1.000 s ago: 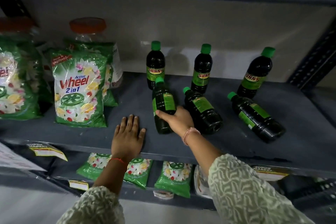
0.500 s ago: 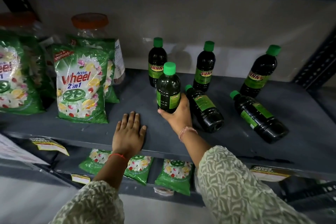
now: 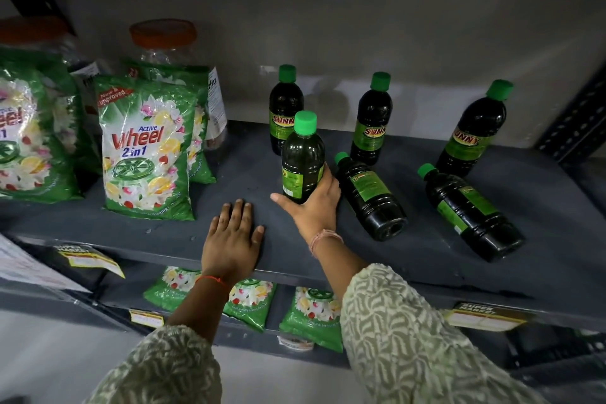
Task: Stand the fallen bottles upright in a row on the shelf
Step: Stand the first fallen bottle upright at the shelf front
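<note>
Right hand (image 3: 316, 207) grasps one bottle (image 3: 303, 161) upright by its lower body, near the middle of the shelf (image 3: 249, 174). Left hand (image 3: 233, 239) lies flat, fingers spread, holding nothing. Two fallen bottles (image 3: 370, 197) lie to the right; three standing bottles (image 3: 372, 121) line the far wall.

Head view, angled down, near shelf (image 3: 229, 239)

Glossy dark plastic bottles (image 3: 370, 203), matt grey shelf (image 3: 541, 207), shiny crinkled plastic detergent packs (image 3: 147, 154)
</note>
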Tool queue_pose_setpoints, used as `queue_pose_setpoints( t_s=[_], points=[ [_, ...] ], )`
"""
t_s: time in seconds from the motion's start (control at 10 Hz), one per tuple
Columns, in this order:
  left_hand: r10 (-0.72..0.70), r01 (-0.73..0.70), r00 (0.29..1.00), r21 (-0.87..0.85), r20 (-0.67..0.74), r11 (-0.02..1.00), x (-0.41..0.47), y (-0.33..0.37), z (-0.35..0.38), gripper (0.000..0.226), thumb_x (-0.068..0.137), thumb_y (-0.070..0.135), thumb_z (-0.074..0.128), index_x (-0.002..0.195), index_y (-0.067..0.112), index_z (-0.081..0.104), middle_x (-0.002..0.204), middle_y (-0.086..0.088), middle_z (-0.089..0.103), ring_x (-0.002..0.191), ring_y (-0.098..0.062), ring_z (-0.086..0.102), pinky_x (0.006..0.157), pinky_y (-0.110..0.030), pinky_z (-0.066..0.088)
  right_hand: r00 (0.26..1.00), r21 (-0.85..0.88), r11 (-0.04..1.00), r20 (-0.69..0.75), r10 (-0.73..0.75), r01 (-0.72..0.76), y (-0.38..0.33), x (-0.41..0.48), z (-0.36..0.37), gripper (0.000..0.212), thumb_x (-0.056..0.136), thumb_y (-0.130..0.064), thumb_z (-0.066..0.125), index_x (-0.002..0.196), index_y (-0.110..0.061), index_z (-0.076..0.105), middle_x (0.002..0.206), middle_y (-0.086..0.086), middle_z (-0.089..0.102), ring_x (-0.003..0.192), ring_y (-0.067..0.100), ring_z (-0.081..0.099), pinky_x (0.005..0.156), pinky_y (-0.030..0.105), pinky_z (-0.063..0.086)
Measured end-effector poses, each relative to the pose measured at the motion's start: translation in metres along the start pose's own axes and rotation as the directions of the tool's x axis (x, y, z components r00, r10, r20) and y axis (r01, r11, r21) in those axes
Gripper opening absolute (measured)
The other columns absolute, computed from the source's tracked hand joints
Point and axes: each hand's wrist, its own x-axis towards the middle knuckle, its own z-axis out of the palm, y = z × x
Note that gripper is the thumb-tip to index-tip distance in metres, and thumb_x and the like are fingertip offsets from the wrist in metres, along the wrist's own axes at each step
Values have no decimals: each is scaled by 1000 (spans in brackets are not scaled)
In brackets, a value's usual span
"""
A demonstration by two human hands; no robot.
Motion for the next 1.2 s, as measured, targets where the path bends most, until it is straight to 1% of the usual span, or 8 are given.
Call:
queue_pose_setpoints(
  t_s=[0.2,0.3,0.4,0.6,0.7,0.8,0.9,1.2],
  points=[
    [-7,7,1000,0,28,1000,1,1,-1,72,82,48,6,146,14,8,158,-5,6,147,-22,1,120,-37,3,980,143,987,194,43,-72,7,5,-13,97,63,-16,75,141,-18,17,131,9,51,119,24,50,99,34,43],
    [-2,2,999,5,39,1000,2,1,0,73,82,48,5,146,13,7,158,-7,4,147,-22,-1,120,-36,2,985,114,993,170,2,-22,6,1,-12,109,58,-32,82,142,-17,13,141,8,35,129,20,37,109,35,32],
    [-1,1,998,4,55,1000,2,0,-1,74,81,49,4,146,13,5,158,-8,2,147,-22,-2,120,-35,0,998,-85,995,37,-57,59,2,-1,-9,95,60,-36,81,133,-4,29,126,16,39,119,30,41,104,38,37],
    [9,-9,999,-1,42,1000,1,0,-2,74,82,48,6,146,12,9,158,-9,6,147,-23,1,120,-37,3,987,87,996,159,-23,9,9,-1,-26,81,67,-15,70,135,-11,26,119,7,53,112,26,53,91,33,44],
    [12,-12,999,-14,36,1000,1,0,-3,77,80,52,3,146,12,9,158,-9,6,147,-23,2,120,-37,4,990,64,998,137,-25,16,8,-4,-21,104,59,-34,81,140,-13,19,138,10,36,128,21,37,109,34,33],
    [11,-10,999,-8,47,1000,1,1,-4,74,81,48,6,146,12,8,158,-9,5,147,-23,1,120,-37,3,997,0,1000,69,-15,15,6,-1,-16,101,53,-33,86,133,-7,29,132,16,41,122,27,41,102,35,37],
    [10,-10,999,-8,49,1000,1,1,-4,74,82,48,6,146,12,8,158,-9,5,147,-23,1,120,-37,3,994,89,995,102,34,-43,9,4,-21,76,60,-16,83,121,-6,40,119,17,57,110,29,55,87,29,43],
    [5,-5,998,-12,60,1000,1,0,-3,60,95,41,18,146,12,6,158,-8,3,147,-22,-1,120,-36,2,954,102,987,283,94,-128,14,12,-28,71,75,-2,68,134,-10,30,130,15,52,122,27,47,103,38,38]
  ],
)
